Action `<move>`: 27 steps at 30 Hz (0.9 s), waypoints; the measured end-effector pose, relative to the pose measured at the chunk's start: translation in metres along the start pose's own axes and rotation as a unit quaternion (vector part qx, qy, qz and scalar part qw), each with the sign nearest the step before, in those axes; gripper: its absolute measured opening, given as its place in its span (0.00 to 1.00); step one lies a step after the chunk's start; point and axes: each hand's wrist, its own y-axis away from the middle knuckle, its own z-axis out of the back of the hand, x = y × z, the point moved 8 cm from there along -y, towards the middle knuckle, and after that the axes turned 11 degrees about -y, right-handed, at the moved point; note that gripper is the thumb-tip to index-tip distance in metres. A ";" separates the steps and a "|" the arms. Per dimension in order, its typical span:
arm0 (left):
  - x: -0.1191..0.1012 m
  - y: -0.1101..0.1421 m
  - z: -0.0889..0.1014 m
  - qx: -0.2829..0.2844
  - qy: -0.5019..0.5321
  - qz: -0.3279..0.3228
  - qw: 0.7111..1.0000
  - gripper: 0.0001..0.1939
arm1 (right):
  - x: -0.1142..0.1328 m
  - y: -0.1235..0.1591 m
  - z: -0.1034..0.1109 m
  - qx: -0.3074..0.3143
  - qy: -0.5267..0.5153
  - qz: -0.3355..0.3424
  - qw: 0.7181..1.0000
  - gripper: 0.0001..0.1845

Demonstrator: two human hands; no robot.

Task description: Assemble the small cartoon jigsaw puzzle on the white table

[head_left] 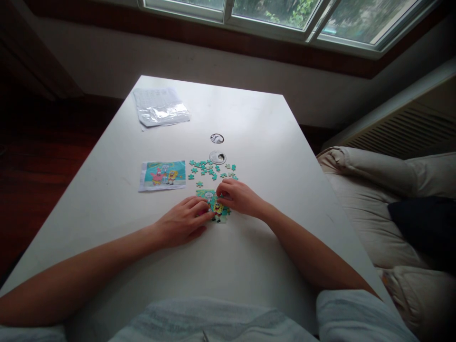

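A partly joined jigsaw puzzle [218, 215], with a yellow cartoon figure and a green-blue background, lies flat on the white table. My left hand [183, 219] rests across its left side, fingers stretched out and covering part of the picture. At the upper right edge of the puzzle, my right hand [238, 195] has its fingers bent in a pinch on a puzzle piece that they mostly cover. Several loose puzzle pieces [203, 166] are scattered just beyond both hands. Left of them lies a printed reference picture [164, 175] showing cartoon figures.
Two round fittings [217, 138] [217, 157] are set in the table [256, 266] behind the pieces. A clear plastic bag with papers [162, 108] lies at the far left corner. To the right stands a light-coloured sofa [359, 204]; a window [274, 19] is beyond the table.
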 end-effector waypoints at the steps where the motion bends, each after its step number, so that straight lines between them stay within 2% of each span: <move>1: 0.000 0.000 0.000 0.001 0.000 0.001 1.000 0.20 | 0.001 0.000 0.000 0.000 -0.005 0.005 1.000 0.04; 6: 0.001 0.001 -0.001 0.004 0.003 0.001 1.000 0.20 | 0.003 -0.001 -0.001 -0.008 -0.066 0.020 0.998 0.03; 10: 0.002 0.001 -0.001 0.001 0.003 0.002 1.000 0.20 | -0.007 -0.002 0.002 -0.021 -0.163 -0.014 0.986 0.03; 12: 0.002 0.001 -0.001 -0.002 0.003 0.004 1.000 0.21 | -0.014 -0.003 0.007 -0.042 -0.178 -0.027 0.983 0.04; 17: 0.003 0.002 -0.002 -0.009 0.001 0.008 1.000 0.22 | -0.019 -0.006 0.011 -0.045 -0.152 -0.023 0.987 0.09; 27: 0.006 0.003 -0.005 -0.003 -0.008 0.007 1.000 0.21 | -0.010 -0.015 0.002 -0.057 -0.079 0.001 0.995 0.12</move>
